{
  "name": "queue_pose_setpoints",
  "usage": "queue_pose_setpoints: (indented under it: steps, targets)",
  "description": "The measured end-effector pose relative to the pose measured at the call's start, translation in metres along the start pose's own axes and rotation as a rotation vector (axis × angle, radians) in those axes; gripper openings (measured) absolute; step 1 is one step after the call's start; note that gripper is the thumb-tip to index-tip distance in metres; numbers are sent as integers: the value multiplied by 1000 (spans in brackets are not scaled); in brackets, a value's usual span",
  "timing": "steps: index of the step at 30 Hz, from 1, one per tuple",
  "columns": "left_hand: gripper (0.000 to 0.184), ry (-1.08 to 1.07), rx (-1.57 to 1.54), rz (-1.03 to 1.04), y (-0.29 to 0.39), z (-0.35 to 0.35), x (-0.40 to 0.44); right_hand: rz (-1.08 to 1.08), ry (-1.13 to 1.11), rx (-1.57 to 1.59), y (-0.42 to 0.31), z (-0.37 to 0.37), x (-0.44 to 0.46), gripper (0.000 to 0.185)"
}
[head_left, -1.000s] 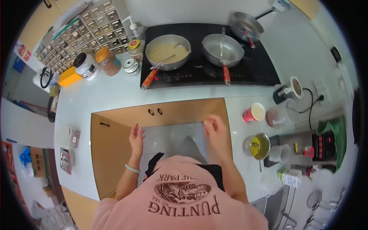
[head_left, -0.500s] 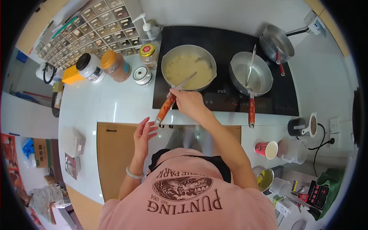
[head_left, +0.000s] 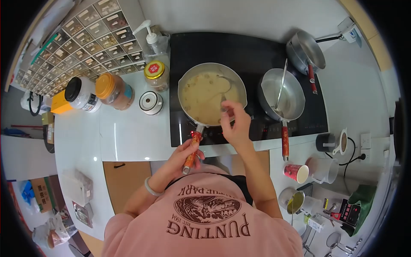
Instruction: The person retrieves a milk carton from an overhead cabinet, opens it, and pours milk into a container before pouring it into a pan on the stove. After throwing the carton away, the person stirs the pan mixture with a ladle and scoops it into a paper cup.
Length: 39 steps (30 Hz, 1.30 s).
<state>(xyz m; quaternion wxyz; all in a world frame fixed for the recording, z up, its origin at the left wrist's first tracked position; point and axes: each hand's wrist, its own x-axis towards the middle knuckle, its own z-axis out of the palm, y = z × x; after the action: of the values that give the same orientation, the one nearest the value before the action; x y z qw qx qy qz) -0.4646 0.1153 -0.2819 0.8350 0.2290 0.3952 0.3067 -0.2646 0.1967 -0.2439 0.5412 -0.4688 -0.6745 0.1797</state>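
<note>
A metal saucepan (head_left: 181,102) of pale yellowish liquid with small bits in it sits on the left of the black induction hob (head_left: 222,46). My left hand (head_left: 182,157) is wrapped round its red-brown handle (head_left: 196,138). Over the near right side of this pan, my right hand (head_left: 236,124) pinches the handle of a metal ladle (head_left: 223,99), whose bowl is partly sunk in the liquid. To the right stands a second saucepan (head_left: 267,92) with a long metal spoon (head_left: 281,85) leaning in it; its contents are hard to make out.
A third saucepan (head_left: 306,49) is at the back right. Left of the hob stand a gold-lidded jar (head_left: 156,77), a white-lidded jar (head_left: 150,103), an orange-lidded jar (head_left: 113,92) and a pump bottle (head_left: 156,45). A red paper cup (head_left: 295,172) and a clear jug (head_left: 323,170) are on the right.
My left hand has come up and closed on the pan's handle. My right hand has moved right from beside that handle, swinging the ladle's handle rightward over the liquid. The head view has shifted.
</note>
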Motion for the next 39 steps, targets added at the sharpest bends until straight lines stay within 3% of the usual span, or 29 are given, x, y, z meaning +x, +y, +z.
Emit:
queue_pose_setpoints:
  steps: [2,6,9,13,19,28,34,39]
  targets:
    - [51,9,-14,-16,3,3,5,96,82,24,-2,-1,13,18]
    - [49,50,-43,-60,6,8,6,268,-83,-155,22,-5,30,18]
    - [46,54,-54,-78,9,11,5,293,80,-4,46,-1,31,12]
    - [44,53,-31,-75,8,9,6,470,107,100,44,-5,44,10]
    - [43,43,-46,-68,5,7,6,394,83,-39,39,-1,65,15]
    - [41,55,-46,-88,11,11,4,286,28,-51,27,6,71,7]
    - [42,52,-51,-83,11,12,4,108,-156,-101,5,-2,51,6]
    - [42,59,-46,-76,10,12,3,-108,-313,-449,-7,-28,33,13]
